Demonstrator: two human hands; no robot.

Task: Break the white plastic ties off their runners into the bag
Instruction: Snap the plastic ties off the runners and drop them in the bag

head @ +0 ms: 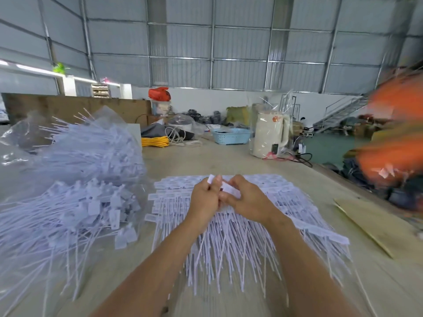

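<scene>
A thick stack of white plastic ties on their runners [263, 225] lies spread on the table in front of me, tails pointing toward me. Both hands meet over its far middle. My left hand [203, 197] pinches the white tag end of a tie between thumb and fingers. Close against it, my right hand [247, 200] grips other white tags of the same stack. To the left, a clear plastic bag [68, 213] lies open with a heap of loose white ties in it. A second clear bag of ties [91, 147] is piled behind that one.
A brown cardboard sheet [375, 227] lies at the table's right edge. A white kettle in clear wrap [270, 136], a blue basket [231, 136] and a yellow bundle [155, 141] stand at the far end. A blurred orange shape [393, 143] is at the right.
</scene>
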